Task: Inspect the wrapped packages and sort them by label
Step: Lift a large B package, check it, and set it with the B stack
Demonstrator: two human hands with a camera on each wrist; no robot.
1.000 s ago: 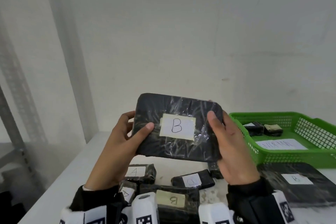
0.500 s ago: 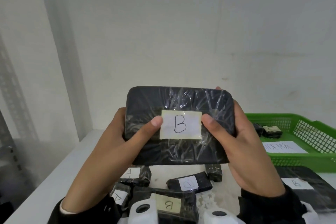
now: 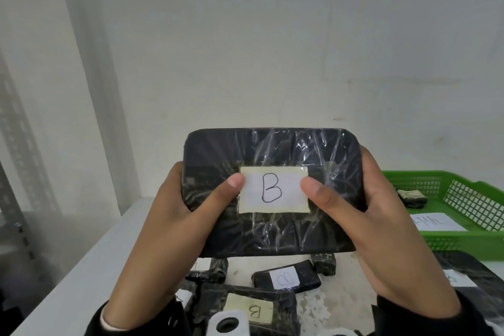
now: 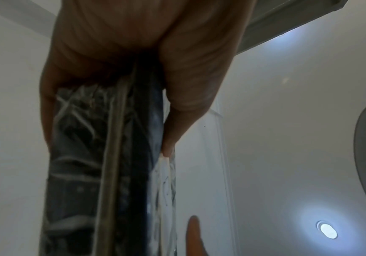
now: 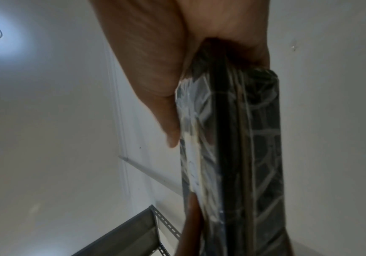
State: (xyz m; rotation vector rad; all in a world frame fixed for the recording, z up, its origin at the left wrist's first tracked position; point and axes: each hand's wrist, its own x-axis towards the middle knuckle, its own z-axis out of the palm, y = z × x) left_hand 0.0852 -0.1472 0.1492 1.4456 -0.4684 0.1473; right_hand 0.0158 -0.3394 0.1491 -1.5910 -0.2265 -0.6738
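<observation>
Item: large wrapped package (image 3: 272,226), black, bound in clear film, held upright above the table (image 3: 90,259) in front of the person, broad face toward the head camera.

Label (image 3: 274,189): white paper on tan tape, centred on the face, handwritten "B".

Left hand (image 3: 174,215): grasps the package's left end, thumb laid across the front with its tip touching the label's left edge, fingers wrapped behind. The left wrist view shows the same clasp (image 4: 133,52) edge-on.

Right hand (image 3: 368,215): grasps the right end likewise, thumb tip at the label's right edge, fingers behind. The right wrist view confirms the hand (image 5: 177,52) closed round the package's edge.

On the table below the held package: a smaller package marked "B" (image 3: 286,278); a nearer one with a tan "B" label (image 3: 251,311); a small dark block (image 3: 324,263); another small package (image 3: 210,271) at left, label mostly hidden.

At right: a green basket (image 3: 463,243) holding a small wrapped package (image 3: 411,196) and a paper sheet (image 3: 433,222), its writing illegible. Just before the basket lies a large flat black package (image 3: 469,275), label partly hidden.
</observation>
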